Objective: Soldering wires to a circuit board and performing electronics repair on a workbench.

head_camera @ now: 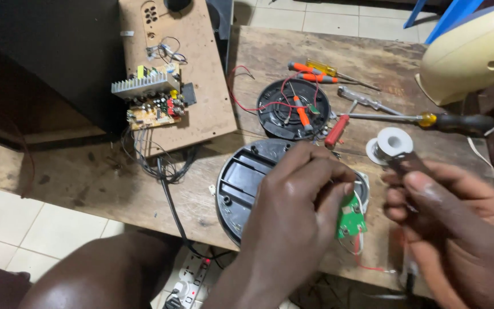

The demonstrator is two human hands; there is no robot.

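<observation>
From the head view, the left hand (295,200) pinches a small green circuit board (350,220) between fingers (338,191) and thumb, above the bench (115,183) edge beside a black round housing (241,183). The right hand (453,212), fingers clenched, grips a dark tool (405,163) just beside the board.

The round housing half (241,183) lies on the counter (104,183) near its near edge, with the left hand (293,212) over its right part. A small circuit board (351,220) sits just right of that hand. Farther right, the right hand (453,223) is near the solder spool (391,144). Behind the housing half lies a second round shell (293,109) with wires in it. Screwdrivers (315,73) lie far right of it. An amplifier board (152,97) rests on a wooden panel (201,86) at far left.
</observation>
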